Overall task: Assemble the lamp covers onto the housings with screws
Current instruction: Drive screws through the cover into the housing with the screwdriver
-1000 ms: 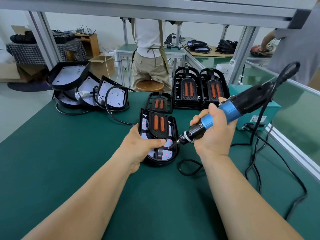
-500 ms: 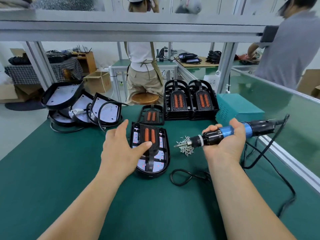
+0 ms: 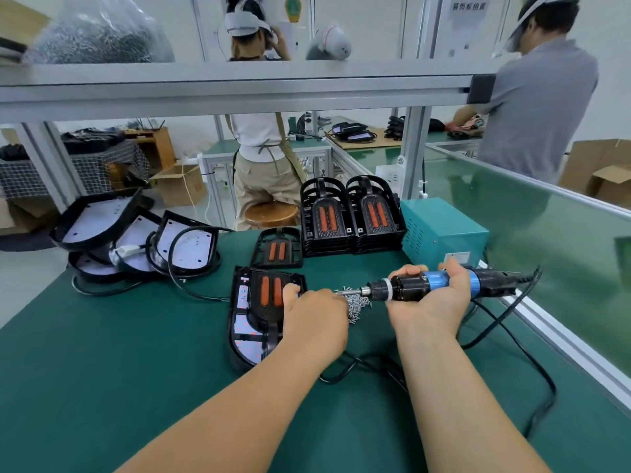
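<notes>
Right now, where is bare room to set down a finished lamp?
Free: near-left green mat, between the open black housings behind and the black lamp being assembled. Crowded rightward: silver screw pile, black cables, teal power box.

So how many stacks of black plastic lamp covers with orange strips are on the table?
2, side by side at the far edge: left stack, right stack beside the teal metal box. None seems hidden.

Only two arms of the person show, both bare all the way along. The left hand [image 3: 314,315] and right hand [image 3: 430,308] are bare too, with plain, rounded knuckles. The left forearm [image 3: 239,397] and right forearm [image 3: 461,404] are smooth and uncovered (the upper arms lie out of view).
</notes>
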